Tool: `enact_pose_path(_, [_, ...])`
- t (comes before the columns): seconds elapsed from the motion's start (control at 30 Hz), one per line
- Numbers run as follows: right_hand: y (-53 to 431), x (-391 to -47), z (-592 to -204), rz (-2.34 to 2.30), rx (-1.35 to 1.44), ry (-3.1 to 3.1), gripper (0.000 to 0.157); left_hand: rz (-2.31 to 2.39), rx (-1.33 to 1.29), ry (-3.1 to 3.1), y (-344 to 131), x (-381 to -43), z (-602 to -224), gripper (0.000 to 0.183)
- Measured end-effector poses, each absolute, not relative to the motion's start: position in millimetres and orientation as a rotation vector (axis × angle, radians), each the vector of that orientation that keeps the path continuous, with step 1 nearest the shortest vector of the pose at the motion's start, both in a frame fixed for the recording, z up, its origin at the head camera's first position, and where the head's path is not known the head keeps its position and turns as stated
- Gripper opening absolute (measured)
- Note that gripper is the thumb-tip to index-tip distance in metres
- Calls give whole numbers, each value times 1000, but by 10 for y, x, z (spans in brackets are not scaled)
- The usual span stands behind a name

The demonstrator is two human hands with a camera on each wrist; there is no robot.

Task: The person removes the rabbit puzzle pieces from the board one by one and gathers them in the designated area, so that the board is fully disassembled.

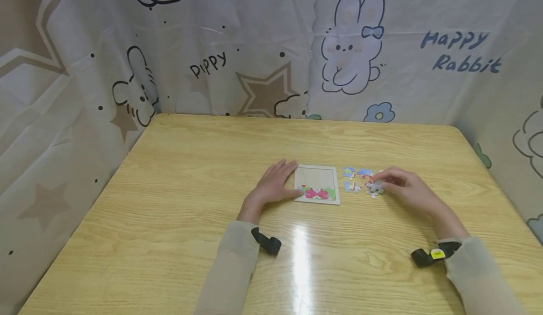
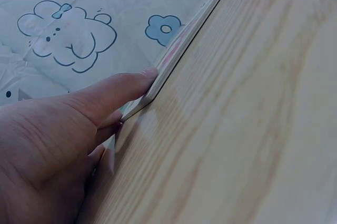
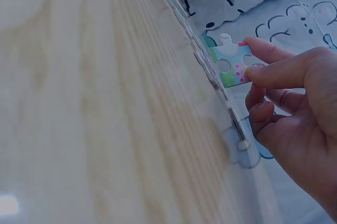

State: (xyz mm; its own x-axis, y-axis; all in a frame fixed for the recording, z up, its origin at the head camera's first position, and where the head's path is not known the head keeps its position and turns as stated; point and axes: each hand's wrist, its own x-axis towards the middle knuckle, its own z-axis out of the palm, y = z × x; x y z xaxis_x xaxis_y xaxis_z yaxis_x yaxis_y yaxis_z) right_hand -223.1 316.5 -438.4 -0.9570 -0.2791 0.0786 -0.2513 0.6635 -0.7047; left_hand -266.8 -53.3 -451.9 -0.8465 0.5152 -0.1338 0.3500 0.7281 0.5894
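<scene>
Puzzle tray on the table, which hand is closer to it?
Left. The left hand touches the left edge of the puzzle tray; the right hand is off to its right, at the loose pieces, pinching one.

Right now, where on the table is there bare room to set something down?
Bare tabletop lies left of the left hand, behind the puzzle tray toward the printed curtain, and between the wrist cameras. It is crowded right of the tray, where loose jigsaw pieces lie and the right hand pinches another piece.

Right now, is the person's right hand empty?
No, in the right wrist view the right hand pinches a jigsaw piece marked with pink dots.
</scene>
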Motion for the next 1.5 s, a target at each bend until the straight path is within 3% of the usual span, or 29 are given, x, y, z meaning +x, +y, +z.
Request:
enact_pose_path(0.63, [3448, -2154, -4410, -1232, -488, 2851, 20, 819, 670, 2643, -549, -2672, -4521, 85])
enact_pose_path(1.5, [3459, -2193, -4407, -1006, -480, 2868, 22, 825, 688, 2641, -536, -2676, -4522, 85])
